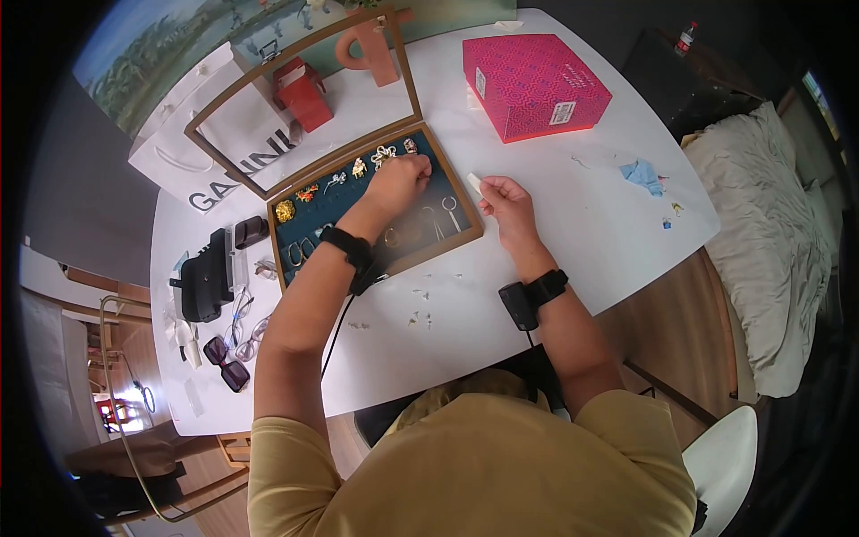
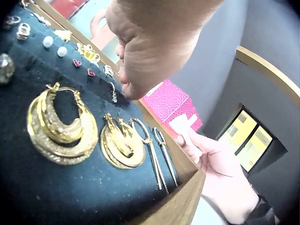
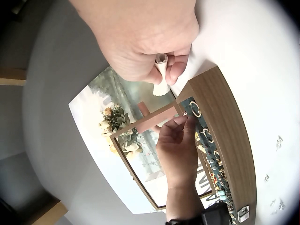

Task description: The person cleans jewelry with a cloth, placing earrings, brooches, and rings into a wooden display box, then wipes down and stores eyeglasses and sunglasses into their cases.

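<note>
My left hand (image 1: 398, 188) is over the right part of a wooden jewelry case (image 1: 465, 234) with a dark teal cushion. Its thumb and fingers pinch at the cushion beside a dangling silver earring (image 2: 113, 92); the small earring between them is mostly hidden by the fingertips. To the right of the case, my right hand (image 1: 510, 210) pinches a small folded white cloth (image 3: 161, 89) between thumb and fingers, above the table. Large gold hoop earrings (image 2: 63, 126), red heart studs (image 2: 77, 62) and pearl studs (image 2: 61, 51) sit in the cushion.
The case's framed glass lid (image 1: 410, 67) stands raised behind it. A pink patterned box (image 1: 537, 85) is at the back right, a white paper bag (image 1: 179, 148) at the back left. Sunglasses (image 1: 225, 362) and small loose earrings (image 1: 420, 318) lie on the white table.
</note>
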A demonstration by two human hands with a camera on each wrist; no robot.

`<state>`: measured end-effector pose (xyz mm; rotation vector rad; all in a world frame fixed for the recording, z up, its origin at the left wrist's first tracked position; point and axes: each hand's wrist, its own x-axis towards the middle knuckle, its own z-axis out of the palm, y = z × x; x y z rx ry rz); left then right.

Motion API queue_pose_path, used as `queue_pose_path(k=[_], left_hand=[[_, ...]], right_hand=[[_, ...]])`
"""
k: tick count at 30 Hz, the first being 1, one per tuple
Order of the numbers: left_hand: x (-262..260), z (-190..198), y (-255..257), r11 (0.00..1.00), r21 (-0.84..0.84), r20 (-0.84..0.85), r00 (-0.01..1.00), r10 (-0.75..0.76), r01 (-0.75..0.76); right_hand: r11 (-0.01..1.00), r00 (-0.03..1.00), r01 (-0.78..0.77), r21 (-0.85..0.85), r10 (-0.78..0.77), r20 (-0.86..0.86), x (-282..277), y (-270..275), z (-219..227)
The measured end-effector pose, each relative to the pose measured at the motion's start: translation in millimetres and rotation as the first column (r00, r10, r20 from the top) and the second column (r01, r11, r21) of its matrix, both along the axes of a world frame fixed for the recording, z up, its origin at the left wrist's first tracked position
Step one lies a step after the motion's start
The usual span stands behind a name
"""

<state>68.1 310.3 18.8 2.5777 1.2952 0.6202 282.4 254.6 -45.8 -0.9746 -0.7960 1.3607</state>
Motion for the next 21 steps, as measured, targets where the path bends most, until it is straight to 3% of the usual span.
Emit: queue_pose_path(k=[18,21], left_hand=[[-9,-5,0,0.993,0.075,-0.068,0.994,-0.084,0.089],[-12,4,-3,0.995,-0.052,-0.055,0.994,-0.092,0.089]], right_hand=[[1.000,1.000,0.005,0.011,-0.005,0.004,0,0,-1],[1.000,1.000,0.002,0.013,-0.003,0.016,0,-1,0]])
